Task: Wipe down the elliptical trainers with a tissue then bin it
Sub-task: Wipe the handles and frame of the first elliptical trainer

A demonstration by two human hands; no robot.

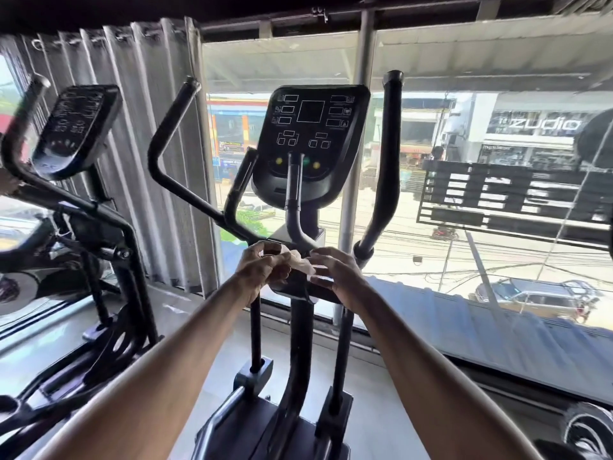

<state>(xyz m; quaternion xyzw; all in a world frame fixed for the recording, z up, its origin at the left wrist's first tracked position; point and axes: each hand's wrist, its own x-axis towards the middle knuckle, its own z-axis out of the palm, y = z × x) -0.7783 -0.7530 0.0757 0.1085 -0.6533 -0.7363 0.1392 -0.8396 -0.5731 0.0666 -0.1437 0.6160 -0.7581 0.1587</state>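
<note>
Far window point(464, 234): the storefront sign point(544, 123) beyond it reads "zudio". The centre elliptical trainer point(300, 327) faces the glass, and a second trainer point(99, 234) stands to its left. Below the console point(311, 141), the left hand point(262, 270) grips the white tissue point(300, 264) with curled fingers. The right hand point(335, 277) has its fingertips at the tissue; whether it pinches cannot be told.
</note>
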